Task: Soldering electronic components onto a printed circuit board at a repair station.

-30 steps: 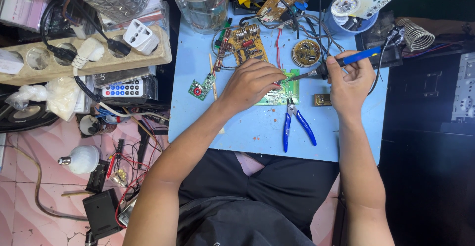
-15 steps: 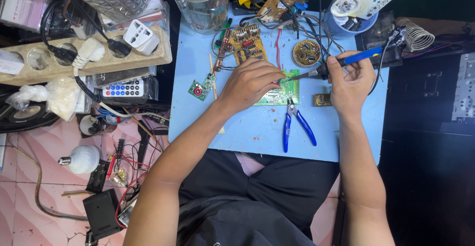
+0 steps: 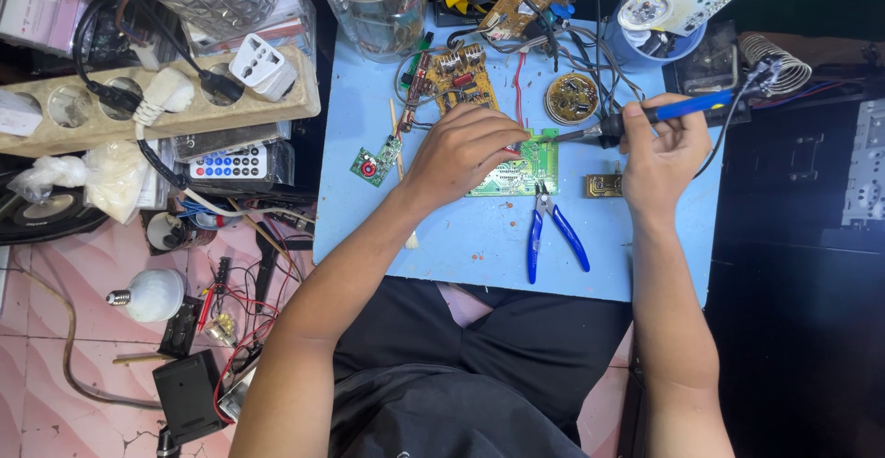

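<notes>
On the far left a beige power strip (image 3: 138, 108) lies across the clutter, with a white adapter (image 3: 261, 64) plugged in near its right end and a remote (image 3: 229, 161) just below it. Lower down, a white bulb (image 3: 147, 293) rests on the pink floor.

The blue tabletop (image 3: 461, 246) begins to the right of these. A small green board (image 3: 373, 161) sits near its left edge, and a brown board (image 3: 461, 78) lies above the left hand, below a clear jar (image 3: 383, 11).

The left hand (image 3: 461, 152) rests palm down on the green circuit board (image 3: 521, 168) at the middle of the tabletop. Its grip is nearly closed, with the fingertips curled onto the board's upper edge; whether they pinch anything small there I cannot tell.

Blue-handled cutters (image 3: 548, 232) lie just below the board, handles spread apart, touching neither hand. A round board (image 3: 572, 97) sits above.

The right hand (image 3: 659, 154) is wrapped around a blue-handled soldering iron (image 3: 664, 112), its grip closed firmly on the handle. The iron points left, and its tip reaches the board's upper right corner, close to the left fingertips. A small brass-coloured part (image 3: 604, 185) lies just left of this hand. A coiled iron stand (image 3: 774, 60) sits at the far right.
</notes>
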